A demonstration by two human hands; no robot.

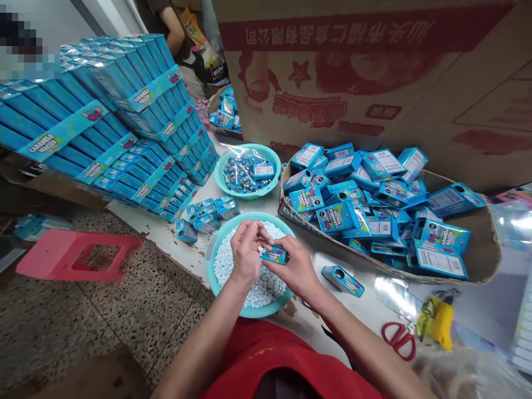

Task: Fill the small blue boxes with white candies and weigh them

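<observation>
While stacked blue cartons (158,138) fill the left side, small blue boxes (206,215) cluster on the table (174,249). Left hand (246,252), fingers curled, pinches a few white pieces (261,250) above the turquoise bowl (260,311) of white pellets (226,260); right hand (297,266) grips the blue packet (275,255), also over the bowl, end facing the left fingers. Further right: cardboard tray (484,244) of loose boxes (382,166), red scissors (399,338) beside the right forearm.

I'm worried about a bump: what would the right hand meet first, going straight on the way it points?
Most likely the left hand, just ahead of the right hand and the box it holds; any gap is hard to judge.
</observation>
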